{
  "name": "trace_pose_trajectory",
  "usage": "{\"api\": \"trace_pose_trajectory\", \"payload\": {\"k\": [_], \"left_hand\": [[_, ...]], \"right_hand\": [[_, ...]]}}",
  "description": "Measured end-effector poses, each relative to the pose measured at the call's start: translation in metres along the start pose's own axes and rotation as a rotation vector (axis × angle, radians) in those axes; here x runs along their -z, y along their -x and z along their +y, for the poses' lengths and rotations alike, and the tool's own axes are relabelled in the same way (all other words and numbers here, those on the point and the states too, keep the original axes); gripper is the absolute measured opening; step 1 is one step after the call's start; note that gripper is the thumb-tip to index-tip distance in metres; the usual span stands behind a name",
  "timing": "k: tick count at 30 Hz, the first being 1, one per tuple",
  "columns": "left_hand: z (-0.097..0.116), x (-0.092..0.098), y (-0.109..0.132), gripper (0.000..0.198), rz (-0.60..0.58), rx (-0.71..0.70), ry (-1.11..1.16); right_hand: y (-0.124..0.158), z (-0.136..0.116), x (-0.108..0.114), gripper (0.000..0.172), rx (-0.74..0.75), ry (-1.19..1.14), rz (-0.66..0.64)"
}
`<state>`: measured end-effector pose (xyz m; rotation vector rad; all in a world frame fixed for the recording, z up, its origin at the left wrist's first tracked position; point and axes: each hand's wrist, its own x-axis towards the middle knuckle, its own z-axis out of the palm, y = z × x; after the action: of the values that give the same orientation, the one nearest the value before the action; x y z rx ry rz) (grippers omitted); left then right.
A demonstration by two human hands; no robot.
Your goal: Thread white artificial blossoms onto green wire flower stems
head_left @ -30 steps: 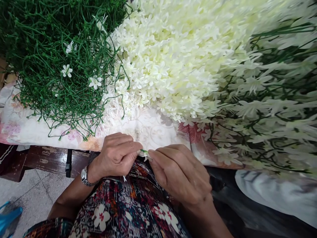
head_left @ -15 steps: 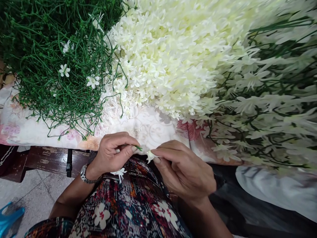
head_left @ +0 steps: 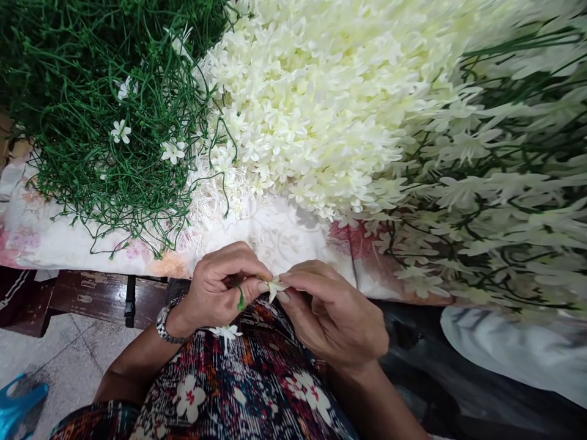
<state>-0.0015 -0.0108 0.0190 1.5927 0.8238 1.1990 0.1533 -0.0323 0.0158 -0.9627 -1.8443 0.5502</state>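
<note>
many green stems (head_left: 105, 104) are lying in a tangled heap at the far left of the cloth-covered tabletop (head_left: 279, 235), well apart from the hands, a few loose flowers (head_left: 121, 131) sitting among them. right of the heap and nearer the person, the left hand (head_left: 222, 286) is curling closed around what seems to be one thin stem (head_left: 241, 298), whose visible bit is standing roughly upright against the thumb; just below, a white flower (head_left: 225, 334) is hanging, its attachment hidden.

next along, the white blossom (head_left: 275, 288) is sitting between both hands, right of that green bit and slightly higher, with its petals pointing mostly downward and rightward. left thumb and forefinger are meeting its left side, while the right hand (head_left: 337, 315) is pinching it from the right, so neither hand is clearly lying nearer.

beyond the hands, a pile of blossoms (head_left: 321, 116) is filling the middle, and stemmed flowers (head_left: 472, 195) are spreading toward the right edge.
</note>
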Motion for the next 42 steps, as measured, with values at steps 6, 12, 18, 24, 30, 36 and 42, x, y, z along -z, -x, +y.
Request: {"api": "trace_pose_trajectory", "payload": {"k": [6,12,18,24,30,36,42], "left_hand": [[0.001,-0.001,0.001,0.004,0.001,-0.055,-0.045],[-0.003,0.001,0.002,0.003,0.011,0.040,0.089],[-0.011,0.002,0.004,0.003,0.108,0.199,0.351],[-0.013,0.000,0.004,0.003,0.118,0.203,0.404],[-0.015,-0.002,0.004,0.004,0.124,0.204,0.392],[-0.015,-0.005,0.003,0.004,0.131,0.234,0.374],[-0.014,-0.007,0.003,0.004,0.163,0.228,0.362]], "right_hand": [[0.005,-0.005,-0.011,0.037,-0.128,-0.105,0.144],[0.005,-0.004,-0.012,0.034,-0.154,-0.098,0.106],[-0.005,-0.002,-0.006,0.056,-0.084,0.065,-0.014],[-0.009,-0.004,-0.008,0.036,-0.031,0.117,-0.009],[-0.007,-0.003,-0.008,0.029,-0.012,0.119,0.020],[-0.007,0.000,-0.009,0.028,-0.016,0.140,0.021],[-0.009,0.000,-0.010,0.025,-0.110,0.057,0.002]]}}
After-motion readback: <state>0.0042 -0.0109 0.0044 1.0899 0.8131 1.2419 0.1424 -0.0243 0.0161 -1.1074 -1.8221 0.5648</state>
